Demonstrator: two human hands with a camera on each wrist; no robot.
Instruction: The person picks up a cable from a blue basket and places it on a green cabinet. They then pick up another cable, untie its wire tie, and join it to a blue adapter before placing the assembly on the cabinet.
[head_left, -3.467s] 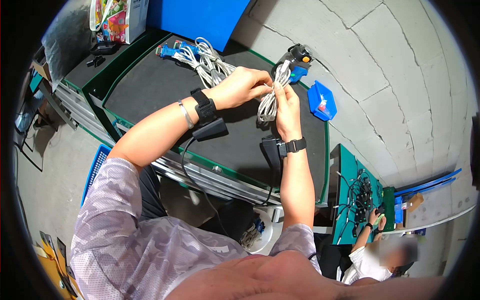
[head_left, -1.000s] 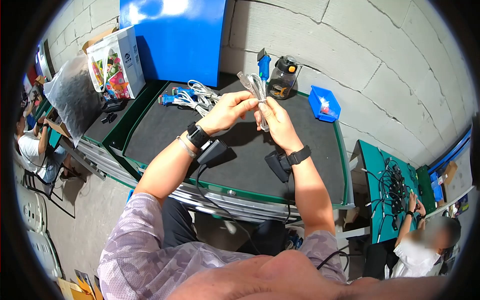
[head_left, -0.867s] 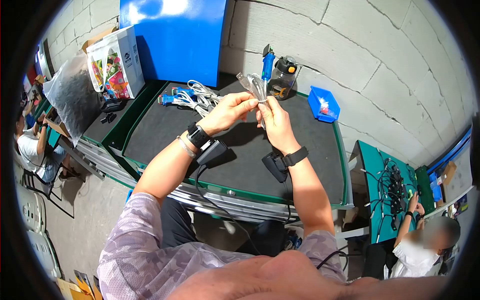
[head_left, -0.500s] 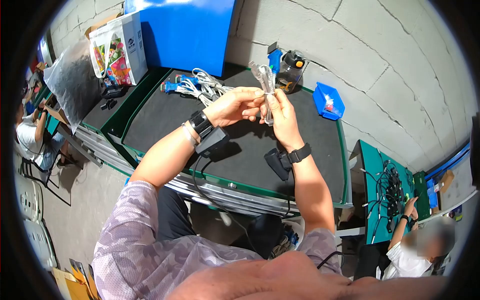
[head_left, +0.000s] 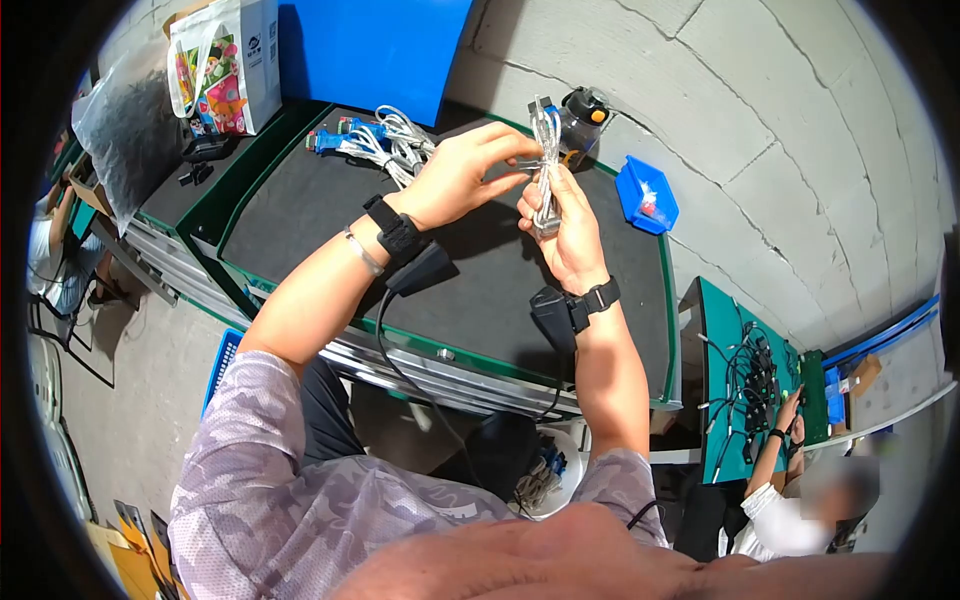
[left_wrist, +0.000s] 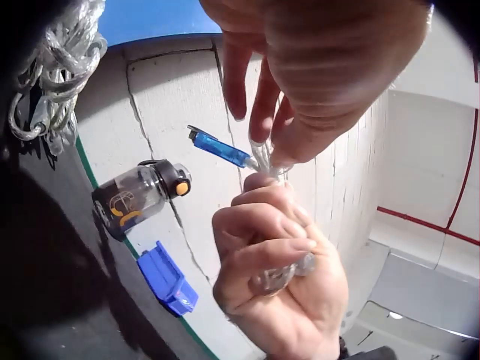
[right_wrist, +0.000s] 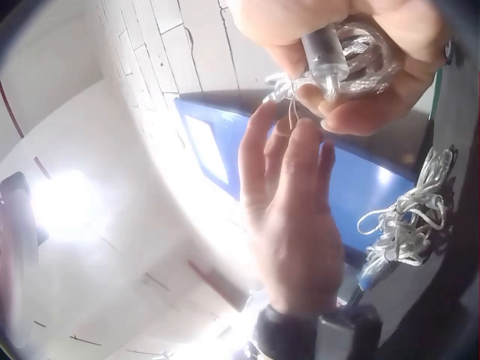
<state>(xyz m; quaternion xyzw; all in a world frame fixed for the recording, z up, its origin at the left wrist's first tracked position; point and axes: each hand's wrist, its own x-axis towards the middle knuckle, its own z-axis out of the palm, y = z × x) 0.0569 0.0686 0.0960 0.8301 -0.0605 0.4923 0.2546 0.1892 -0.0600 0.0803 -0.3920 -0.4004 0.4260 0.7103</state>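
My right hand (head_left: 572,225) grips a coiled clear-grey cable (head_left: 546,145), holding the bundle upright above the black mat. Its blue connector (left_wrist: 221,150) sticks out past the fingers in the left wrist view, and a grey cylinder (right_wrist: 325,56) on the cable shows in the right wrist view. A thin tie (right_wrist: 293,112) stands out from the bundle's middle with two loose ends. My left hand (head_left: 455,180) is at the tie from the left, thumb and index finger apart on either side of it. Several coiled cables (head_left: 400,145) with blue connectors lie behind the left hand.
Toward the wall stand a bottle (head_left: 578,130) and a small blue bin (head_left: 630,190). A blue panel (head_left: 360,50) rises at the back, with a printed bag (head_left: 255,70) to its left. Below the bench a white bucket (head_left: 575,465) holds cables. Another person sits at right.
My left thumb and index finger, pinching at the bundle a second ago, have parted. The cable bundle has turned more upright, its blue connector now mostly behind the coils in the head view.
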